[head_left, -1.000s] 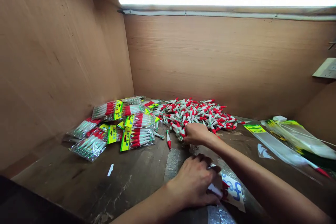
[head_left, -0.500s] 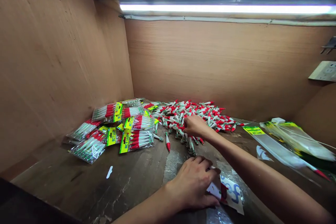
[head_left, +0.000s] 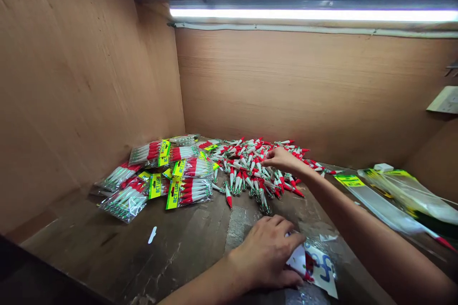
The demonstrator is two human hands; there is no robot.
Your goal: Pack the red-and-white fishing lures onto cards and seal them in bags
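A heap of red-and-white squid jigs (head_left: 246,181) with green hooks spreads over the table's far middle. Over its right part reaches my right hand (head_left: 281,159), fingers pinched among the jigs; whatever they hold is hidden. My left hand (head_left: 266,250) rests low in front of the heap, curled around a white object (head_left: 296,259) with red beside it, mostly covered by the fingers. Under and beside that lies a pale card (head_left: 325,267) with blue lettering. One loose jig (head_left: 228,195) points toward me at the heap's front.
Filled jig packs (head_left: 189,193) with yellow headers are piled at the left. To the right lie clear plastic bags (head_left: 379,207) with yellow tops. A small white cut-out (head_left: 152,235) lies front left. Wooden walls (head_left: 304,86) enclose the back and sides, under a tube light (head_left: 304,14).
My right hand has moved slightly right and back over the heap. More jigs show at the heap's front, spread out where the hand was. My left hand has stayed around the white object.
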